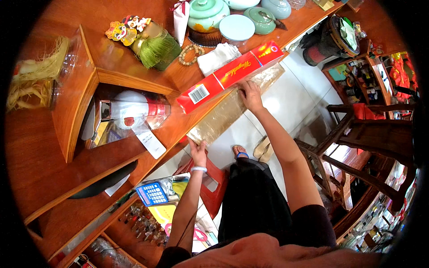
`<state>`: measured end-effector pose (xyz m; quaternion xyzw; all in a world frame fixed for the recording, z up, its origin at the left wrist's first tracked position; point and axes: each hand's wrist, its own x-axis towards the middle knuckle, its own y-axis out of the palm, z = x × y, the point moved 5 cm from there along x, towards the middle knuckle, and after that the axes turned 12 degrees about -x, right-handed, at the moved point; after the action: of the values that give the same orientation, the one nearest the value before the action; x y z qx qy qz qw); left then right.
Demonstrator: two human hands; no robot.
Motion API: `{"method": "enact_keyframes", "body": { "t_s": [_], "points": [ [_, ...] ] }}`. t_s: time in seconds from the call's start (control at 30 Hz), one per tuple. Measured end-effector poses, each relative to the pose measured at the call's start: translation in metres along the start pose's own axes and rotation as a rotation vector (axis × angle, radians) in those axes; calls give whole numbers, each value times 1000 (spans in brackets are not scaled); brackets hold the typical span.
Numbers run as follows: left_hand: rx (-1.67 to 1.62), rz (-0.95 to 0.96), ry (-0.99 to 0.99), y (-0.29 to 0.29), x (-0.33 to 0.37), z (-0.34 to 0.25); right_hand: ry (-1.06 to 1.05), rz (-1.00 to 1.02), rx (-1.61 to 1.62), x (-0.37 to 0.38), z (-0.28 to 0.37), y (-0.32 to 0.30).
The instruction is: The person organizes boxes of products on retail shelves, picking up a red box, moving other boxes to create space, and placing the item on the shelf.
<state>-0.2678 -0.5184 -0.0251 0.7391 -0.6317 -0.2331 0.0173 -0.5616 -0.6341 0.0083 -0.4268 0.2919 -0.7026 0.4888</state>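
A long, narrow tan package (219, 117), shiny as if wrapped in clear film or tape, is in front of the counter's edge, slanting up to the right. My left hand (198, 152), with a pale bracelet at the wrist, grips its near left end. Farther along, my right hand (251, 96) holds the package, its fingertips bent over the upper side and partly hidden. Right above it a long red box (232, 73) with gold lettering and a white barcode label lies along the counter edge, close to my right fingers.
On the wooden counter (147, 82) stand green teapots (206, 15), a white cloth (219, 58), a bead bracelet (191, 54) and a green tassel (154, 48). Below are a blue calculator (152, 194) and a red stool (213, 190). A dark wooden chair (371, 138) stands at right.
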Motion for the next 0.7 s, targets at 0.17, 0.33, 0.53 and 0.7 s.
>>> {"method": "enact_keyframes", "body": {
  "t_s": [0.17, 0.33, 0.53, 0.7],
  "points": [
    [19, -174, -198, -22, 57, -8, -159, 3, 119, 19, 24, 11],
    [709, -61, 7, -104, 103, 24, -102, 120, 73, 21, 41, 23],
    [-286, -331, -287, -16, 59, 1, 612, 187, 628, -15, 29, 41],
    [-96, -168, -100, -43, 100, 23, 272, -39, 581, -9, 56, 95]
  ]
}}
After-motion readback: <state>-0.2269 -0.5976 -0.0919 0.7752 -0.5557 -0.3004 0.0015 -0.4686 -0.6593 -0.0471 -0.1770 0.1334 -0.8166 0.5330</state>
